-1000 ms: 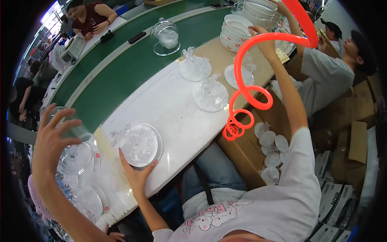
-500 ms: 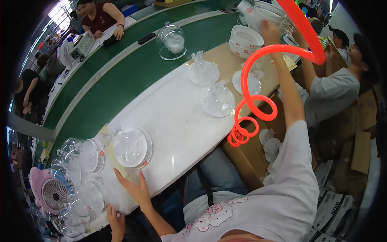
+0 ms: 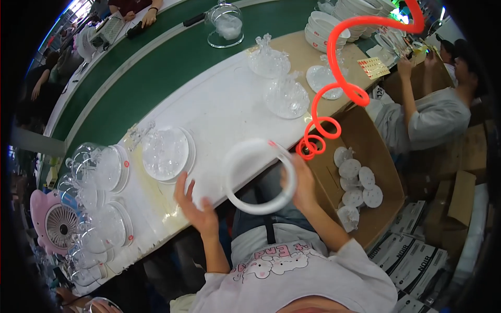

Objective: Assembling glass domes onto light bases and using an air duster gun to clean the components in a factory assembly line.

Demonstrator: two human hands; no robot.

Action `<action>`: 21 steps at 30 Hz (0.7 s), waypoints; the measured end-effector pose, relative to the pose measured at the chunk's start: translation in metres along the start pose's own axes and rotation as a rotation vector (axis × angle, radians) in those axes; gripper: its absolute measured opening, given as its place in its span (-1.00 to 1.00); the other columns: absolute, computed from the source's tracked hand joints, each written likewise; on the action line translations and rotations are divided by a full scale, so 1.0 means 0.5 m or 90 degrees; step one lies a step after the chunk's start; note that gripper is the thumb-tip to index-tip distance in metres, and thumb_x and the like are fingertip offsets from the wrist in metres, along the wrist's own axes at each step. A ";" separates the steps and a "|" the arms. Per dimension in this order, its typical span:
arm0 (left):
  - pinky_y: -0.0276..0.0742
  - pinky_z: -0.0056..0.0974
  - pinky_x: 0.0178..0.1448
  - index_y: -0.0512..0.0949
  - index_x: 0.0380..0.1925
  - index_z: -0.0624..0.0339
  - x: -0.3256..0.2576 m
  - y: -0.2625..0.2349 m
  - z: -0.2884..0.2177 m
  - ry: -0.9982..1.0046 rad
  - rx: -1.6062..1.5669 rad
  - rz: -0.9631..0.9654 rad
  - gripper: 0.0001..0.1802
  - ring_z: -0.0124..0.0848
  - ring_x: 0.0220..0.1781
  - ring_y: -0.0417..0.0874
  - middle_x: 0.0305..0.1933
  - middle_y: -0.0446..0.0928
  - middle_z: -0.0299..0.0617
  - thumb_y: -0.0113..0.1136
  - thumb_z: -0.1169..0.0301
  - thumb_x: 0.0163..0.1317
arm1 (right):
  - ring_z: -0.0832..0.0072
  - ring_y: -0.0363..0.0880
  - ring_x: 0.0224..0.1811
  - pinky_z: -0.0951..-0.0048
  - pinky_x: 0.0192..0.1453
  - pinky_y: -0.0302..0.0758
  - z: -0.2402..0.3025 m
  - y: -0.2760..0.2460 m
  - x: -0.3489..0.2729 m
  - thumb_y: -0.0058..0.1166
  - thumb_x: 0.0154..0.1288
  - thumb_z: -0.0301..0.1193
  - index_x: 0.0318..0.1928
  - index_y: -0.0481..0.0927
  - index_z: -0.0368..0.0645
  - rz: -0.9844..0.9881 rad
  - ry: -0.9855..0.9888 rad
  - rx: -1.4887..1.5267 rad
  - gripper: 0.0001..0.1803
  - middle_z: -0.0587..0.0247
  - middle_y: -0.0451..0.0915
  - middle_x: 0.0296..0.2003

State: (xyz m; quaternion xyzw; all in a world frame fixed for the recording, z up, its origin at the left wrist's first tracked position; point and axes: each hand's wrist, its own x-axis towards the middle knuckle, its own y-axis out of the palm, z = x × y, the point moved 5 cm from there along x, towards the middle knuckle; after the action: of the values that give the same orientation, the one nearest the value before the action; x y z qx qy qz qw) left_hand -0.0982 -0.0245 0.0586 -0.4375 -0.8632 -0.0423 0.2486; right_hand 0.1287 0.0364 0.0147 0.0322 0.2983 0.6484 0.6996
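A round white ring (image 3: pixel 259 208), slightly blurred, hangs over the table's near edge in front of my body. My right hand (image 3: pixel 304 182) grips its right side. To the left of the ring, my left hand (image 3: pixel 198 211) is open with its fingers apart, holding nothing and not touching the ring. Beyond it on the table lies a clear, crinkled plastic-wrapped piece (image 3: pixel 166 151) with a white round base. More clear domes on white bases (image 3: pixel 108 166) crowd the table's left end.
Clear wrapped bundles (image 3: pixel 269 60) lie across the table, and white rings (image 3: pixel 323 26) are stacked at the far right. A coiled red hose (image 3: pixel 334 57) hangs down at right. A cardboard box (image 3: pixel 383 151) holds wrapped discs. A pink fan (image 3: pixel 55 224) stands left; a co-worker (image 3: pixel 422 120) sits right.
My right hand has come back from the stacks at the far right, with the white ring in it. My left hand has moved right. Another person's hand has withdrawn from beside the left-end domes.
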 end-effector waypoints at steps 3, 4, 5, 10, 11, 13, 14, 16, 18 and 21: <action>0.03 0.10 0.28 0.37 0.03 0.19 0.004 0.095 -0.004 0.062 0.166 0.253 -0.20 0.13 0.34 -0.05 0.27 0.07 0.15 0.36 0.00 -0.21 | 0.68 0.29 -0.61 0.63 -0.57 0.26 -0.045 0.050 0.125 -0.21 0.35 -0.27 -0.31 0.41 -0.14 0.068 -0.061 -0.133 -0.77 0.40 0.38 -0.55; 0.05 0.14 0.26 0.41 -0.02 0.17 0.004 0.113 0.007 0.113 0.248 0.274 -0.22 0.20 0.33 -0.08 0.26 0.08 0.16 0.39 0.01 -0.27 | 0.66 0.34 -0.57 0.62 -0.53 0.31 -0.025 0.062 0.139 -0.20 0.34 -0.32 -0.27 0.43 -0.19 0.110 -0.043 -0.202 -0.79 0.35 0.43 -0.51; 0.07 0.19 0.24 0.46 -0.07 0.15 0.002 0.113 0.014 0.164 0.340 0.291 -0.24 0.26 0.31 -0.10 0.26 0.08 0.16 0.42 0.02 -0.32 | 0.46 0.42 -0.41 0.49 -0.33 0.35 0.013 0.073 0.137 -0.21 0.32 -0.36 -0.21 0.44 -0.21 0.121 -0.202 -0.397 -0.79 0.23 0.47 -0.43; -0.03 0.16 0.30 0.51 -0.15 0.08 0.021 0.113 0.040 0.097 0.351 0.306 -0.35 0.23 0.33 -0.12 0.29 0.08 0.07 0.45 0.15 -0.34 | 0.11 0.40 -0.03 0.29 0.02 0.33 0.222 0.092 0.149 -0.16 0.12 -0.63 0.02 0.37 -0.22 0.026 -0.626 -0.710 -0.61 -0.01 0.43 -0.09; -0.08 0.23 0.28 0.50 -0.15 0.10 0.035 0.120 0.024 0.117 0.312 0.315 -0.39 0.23 0.33 -0.12 0.28 0.09 0.06 0.42 0.16 -0.28 | 0.09 0.34 0.03 0.27 0.07 0.30 0.257 0.105 0.159 -0.15 0.06 -0.65 0.05 0.33 -0.22 0.020 -0.680 -0.761 -0.54 0.00 0.38 -0.03; -0.12 0.30 0.26 0.50 -0.15 0.11 0.041 0.127 0.007 0.137 0.267 0.329 -0.43 0.22 0.33 -0.13 0.27 0.09 0.06 0.38 0.16 -0.22 | 0.07 0.28 0.10 0.25 0.12 0.26 0.292 0.105 0.204 -0.14 0.01 -0.68 0.09 0.29 -0.21 0.007 -0.730 -0.817 -0.47 0.01 0.34 0.04; -0.20 0.31 0.26 0.49 -0.14 0.12 0.036 0.130 0.004 0.143 0.324 0.346 -0.48 0.18 0.34 -0.13 0.27 0.09 0.04 0.34 0.20 -0.16 | 0.06 0.26 0.13 0.21 0.15 0.23 0.303 0.102 0.224 -0.13 -0.02 -0.68 0.09 0.29 -0.17 0.009 -0.788 -0.864 -0.44 0.03 0.33 0.05; -0.32 0.33 0.26 0.47 -0.11 0.13 0.032 0.146 -0.011 0.130 0.387 0.366 -0.57 0.06 0.36 -0.10 0.26 0.11 -0.02 0.24 0.31 -0.05 | 0.05 0.23 0.16 0.18 0.19 0.19 0.323 0.085 0.283 -0.12 -0.04 -0.68 0.10 0.28 -0.13 0.009 -0.839 -0.916 -0.41 0.06 0.31 0.07; -0.33 0.33 0.27 0.46 -0.09 0.13 0.033 0.170 -0.037 0.135 0.407 0.358 -0.51 0.04 0.35 -0.06 0.21 0.18 -0.03 0.26 0.29 -0.10 | 0.12 0.21 0.19 0.15 0.21 0.15 0.305 0.102 0.334 -0.01 -0.02 -0.60 0.04 0.33 -0.03 0.181 -0.802 -1.035 -0.48 0.15 0.36 0.03; -0.32 0.32 0.28 0.51 -0.16 0.06 0.048 0.181 0.013 0.152 0.362 0.410 -0.59 0.02 0.35 -0.04 0.15 0.24 -0.07 0.26 0.35 -0.11 | 0.24 0.35 0.04 0.29 0.10 0.27 0.296 0.128 0.350 0.14 -0.07 -0.51 -0.13 0.39 -0.06 0.246 -0.694 -1.098 -0.59 0.26 0.43 -0.05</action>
State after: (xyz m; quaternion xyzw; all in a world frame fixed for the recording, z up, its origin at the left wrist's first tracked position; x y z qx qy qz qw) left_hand -0.0421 0.0507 0.0513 -0.5902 -0.6254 0.2264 0.4575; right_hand 0.1368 0.2590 0.0980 -0.1432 -0.6343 0.6402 0.4090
